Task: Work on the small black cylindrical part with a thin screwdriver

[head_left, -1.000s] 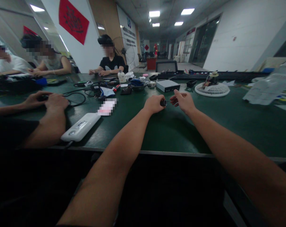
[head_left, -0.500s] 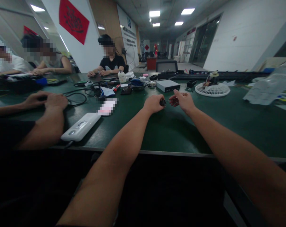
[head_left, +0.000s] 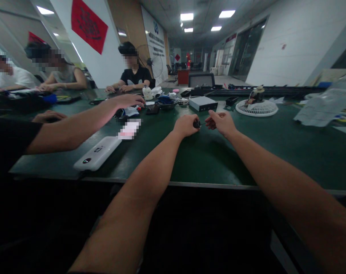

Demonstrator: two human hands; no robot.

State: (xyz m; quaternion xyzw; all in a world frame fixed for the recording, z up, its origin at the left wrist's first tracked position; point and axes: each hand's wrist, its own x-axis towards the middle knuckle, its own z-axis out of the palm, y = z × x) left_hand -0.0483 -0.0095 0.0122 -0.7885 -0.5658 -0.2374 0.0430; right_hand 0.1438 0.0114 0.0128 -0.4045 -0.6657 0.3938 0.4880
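Observation:
My left hand [head_left: 186, 125] is wrapped round a small dark cylindrical part [head_left: 197, 124], whose round ringed end faces my right hand. Just to the right, my right hand [head_left: 221, 122] has its fingers pinched together. From those fingertips a thin rod-like piece [head_left: 203, 123] points toward the ringed end; whether it touches the part is too small to tell. Both hands are low over the green table [head_left: 207, 163].
A grey metal box [head_left: 203, 103] stands beyond my hands, and a white fan grille [head_left: 257, 108] lies right. On the left are a white power strip [head_left: 97, 154] and a co-worker's arm [head_left: 84, 118]. Clear plastic packaging [head_left: 323, 102] sits far right.
The co-worker's near arm has reached forward and right over the cluttered items. My right hand has shifted very slightly; my left hand stays in place around the dark part.

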